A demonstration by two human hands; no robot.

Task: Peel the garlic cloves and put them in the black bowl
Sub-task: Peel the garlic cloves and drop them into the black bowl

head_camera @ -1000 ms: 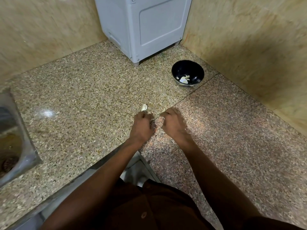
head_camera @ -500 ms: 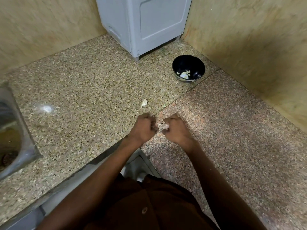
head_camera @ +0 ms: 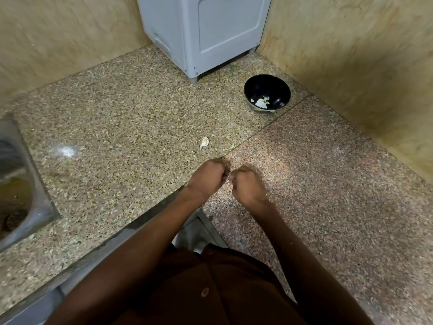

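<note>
So the person's got both fists bunched up close together over the speckled granite counter (head_camera: pixel 121 118), right around the seam where the greenish slab meets the pinkish one. The left hand (head_camera: pixel 206 177) and the right hand (head_camera: pixel 249 184) both have their fingers curled in tight, knuckles facing each other and almost touching. There's a tiny pale bit showing right between them, probably the garlic clove (head_camera: pixel 230 176) they're working on, but it's mostly hidden by the fingers, so honestly I can't say for sure what either hand is pinching or how.

One loose piece of garlic (head_camera: pixel 204 142) sits on the counter just beyond the left hand, whitish and a bit curled; can't tell if it's a whole clove or just skin. A smaller greenish scrap (head_camera: pixel 232 145) lies just to its right near the seam.

The black bowl (head_camera: pixel 278 90) is further back to the right, close to the corner of the tan walls, well apart from the hands. It's upright with a few pale pieces (head_camera: pixel 262 102) lying in the bottom.

Behind it all stands a grey box-like appliance (head_camera: pixel 206 31) on little feet. The edge of a steel sink (head_camera: pixel 35 191) pokes in at far left. The person wears a dark brown buttoned shirt (head_camera: pixel 199 289).
</note>
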